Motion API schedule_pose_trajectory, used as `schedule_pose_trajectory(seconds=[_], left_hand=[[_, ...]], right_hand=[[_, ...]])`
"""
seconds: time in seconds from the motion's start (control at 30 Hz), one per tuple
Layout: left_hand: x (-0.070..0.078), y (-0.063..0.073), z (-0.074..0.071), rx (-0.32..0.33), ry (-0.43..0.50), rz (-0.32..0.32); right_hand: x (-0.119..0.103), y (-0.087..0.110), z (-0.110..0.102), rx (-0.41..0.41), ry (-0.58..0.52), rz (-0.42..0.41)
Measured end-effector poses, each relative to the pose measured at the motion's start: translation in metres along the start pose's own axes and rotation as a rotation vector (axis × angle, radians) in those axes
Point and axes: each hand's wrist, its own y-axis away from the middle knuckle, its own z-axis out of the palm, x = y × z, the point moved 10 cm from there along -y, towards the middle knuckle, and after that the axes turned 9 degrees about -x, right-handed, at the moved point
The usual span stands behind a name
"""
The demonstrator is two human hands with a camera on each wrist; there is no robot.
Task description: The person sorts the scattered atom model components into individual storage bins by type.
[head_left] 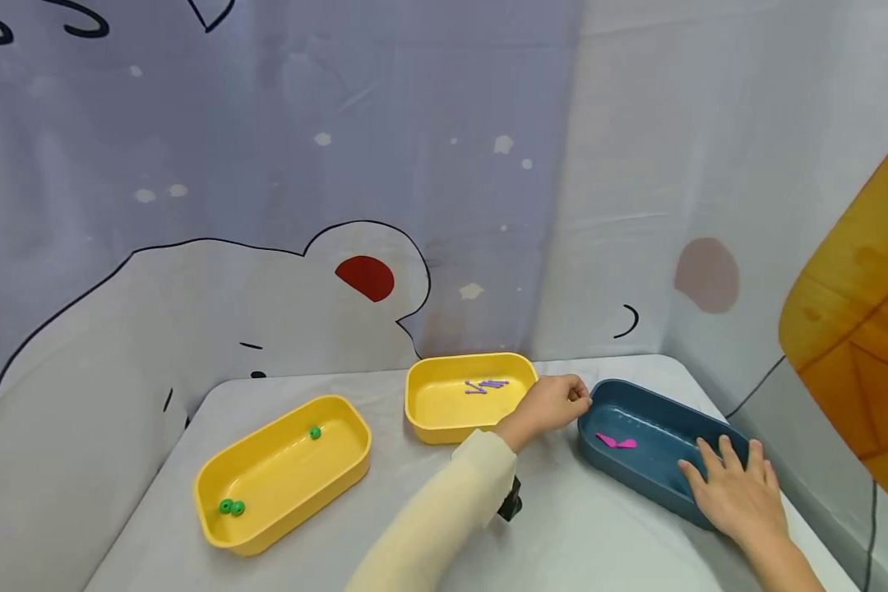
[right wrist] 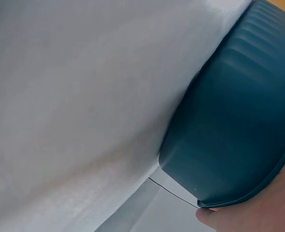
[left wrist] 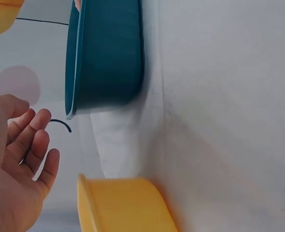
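A dark blue tray [head_left: 654, 452] stands at the right of the table with two small pink pieces [head_left: 626, 444] inside, each narrow at one end. My left hand [head_left: 551, 401] hovers by the tray's left end. In the left wrist view its fingers [left wrist: 45, 166] hang loosely curled, with nothing visible in them and a gap to the blue wall [left wrist: 108, 63]. My right hand [head_left: 743, 500] lies over the tray's right end, fingers spread. The right wrist view shows the hand [right wrist: 263, 210] against the tray's rim; most of its fingers are hidden there.
A yellow tray [head_left: 444, 415] at the back middle holds several thin purple sticks [head_left: 493, 383]. Another yellow tray [head_left: 289, 469], on the left, holds green beads [head_left: 238, 508]. Printed cloth [head_left: 488, 205] hangs behind the white-covered table [head_left: 562, 526].
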Motion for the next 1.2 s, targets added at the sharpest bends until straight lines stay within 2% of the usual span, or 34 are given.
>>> schedule_pose_trajectory(seconds=[0.2,0.4,0.53,0.77,0.9,1.0,1.2], left_hand=[[0.008,0.009,0.003,-0.032,-0.035,0.020],[0.014,0.019,0.001,-0.037,-0.094,0.085],[0.008,0.026,-0.003,-0.025,-0.132,0.098],[-0.004,0.038,-0.006,-0.041,-0.118,0.097],[-0.005,0.047,-0.008,-0.054,-0.169,0.117],[-0.007,0.055,-0.011,-0.058,-0.208,0.133],[-0.014,0.073,-0.022,-0.058,-0.192,0.132]], right_hand=[[0.008,-0.001,0.003,-0.013,-0.005,0.004],[0.010,-0.002,0.002,0.001,0.002,0.012],[0.006,-0.003,0.002,0.004,-0.004,0.005],[0.002,0.002,0.007,0.034,0.008,0.013],[0.003,0.006,0.005,0.061,-0.010,0.017],[0.003,0.005,0.003,0.054,-0.017,0.009],[0.002,0.000,-0.003,0.031,-0.032,-0.023]])
